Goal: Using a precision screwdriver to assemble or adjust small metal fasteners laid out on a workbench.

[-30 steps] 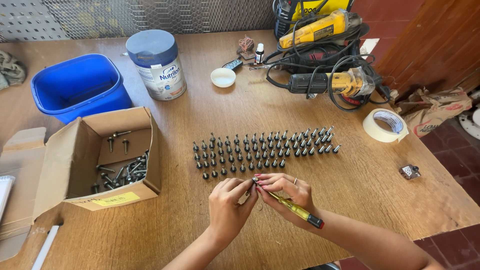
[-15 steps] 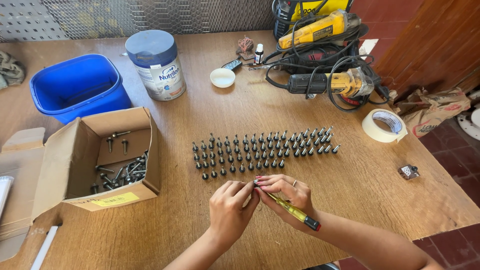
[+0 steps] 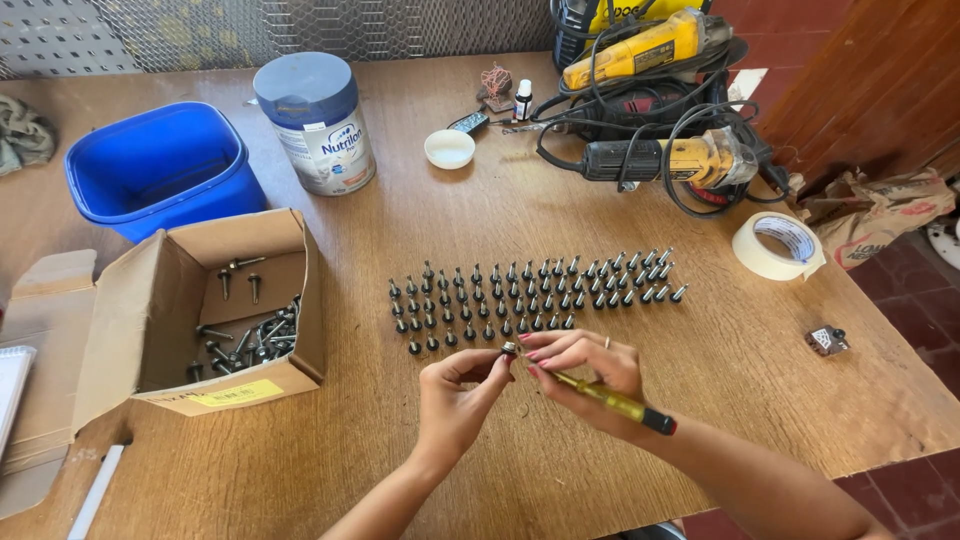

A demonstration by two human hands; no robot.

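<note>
Left hand (image 3: 455, 395): fingers pinched narrow around a small dark hex-head screw (image 3: 509, 349), held at the fingertips just above the counter (image 3: 620, 200).

Right hand (image 3: 585, 365): closed around a slim yellow-handled screwdriver with a black end cap (image 3: 612, 400), its tip brought up to the screw between the two hands.

Just beyond the hands: rows of matching dark screws standing head-down on the wooden counter (image 3: 530, 295), closely spaced.

Left of the hands: an open brown cardboard box with loose screws inside (image 3: 240, 330).

Further out: a blue plastic tub (image 3: 160, 165), a tall white tin with a blue lid (image 3: 318, 125), a small white round lid (image 3: 449, 148), yellow-and-black corded power tools (image 3: 660, 155), a roll of cream masking tape (image 3: 775, 245).

Risk, as judged: the screw is gripped by fingertips only; a slip of the screwdriver tip could flick it loose, or jab a finger. A wrist dropping forward could topple the nearest standing row.
</note>
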